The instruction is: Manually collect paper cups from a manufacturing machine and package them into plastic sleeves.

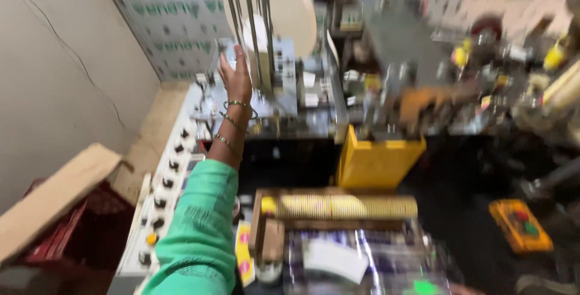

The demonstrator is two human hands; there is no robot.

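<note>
My left hand reaches up and forward into a machine, the arm in a green sleeve with thin bangles at the wrist. The fingers point up, next to several upright metal rods that enclose a white stack. Motion blur hides whether the fingers grip anything. Behind the rods stands a large white paper roll. My right hand is out of view.
Left of my arm runs a white control panel with knobs. Below the machine are a yellow guard box and a horizontal row of stacked yellowish cups. An orange button box lies at right, a cardboard plank over a red crate at left.
</note>
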